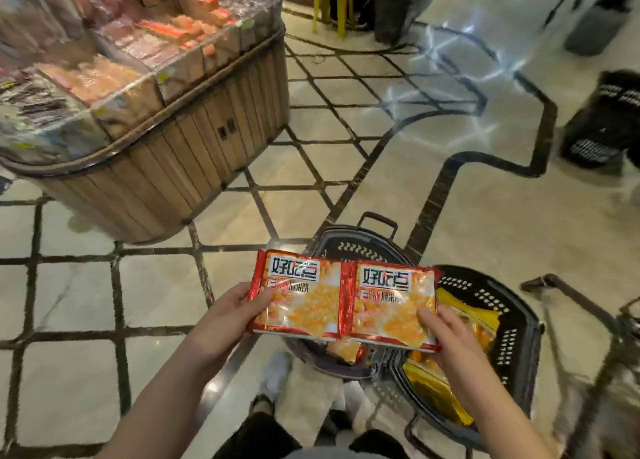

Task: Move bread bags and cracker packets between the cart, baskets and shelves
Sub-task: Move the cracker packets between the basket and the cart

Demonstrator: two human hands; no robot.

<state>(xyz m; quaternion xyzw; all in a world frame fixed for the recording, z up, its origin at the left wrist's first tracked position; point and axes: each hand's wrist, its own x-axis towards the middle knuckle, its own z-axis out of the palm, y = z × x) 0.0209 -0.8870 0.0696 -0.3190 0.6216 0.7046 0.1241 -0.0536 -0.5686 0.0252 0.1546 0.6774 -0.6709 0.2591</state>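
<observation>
Hands apart, each clamped on one cracker packet. Left hand (228,314) pinches the left packet (298,295) by its left edge; right hand (446,337) pinches the right packet (391,306) by its lower right corner. Packets sit side by side, edges touching, above two black baskets (516,323) on the floor (346,112).

i see the left cracker packet (298,295) and right cracker packet (393,306), red-orange, glossy, face up, edges touching, held level above the black baskets (512,320).

Pale tiled floor (502,223), wooden display stand (194,153), grey basket (360,247) just beside black basket (512,323), third basket (602,122) farther off, yellow stool (332,4)
</observation>
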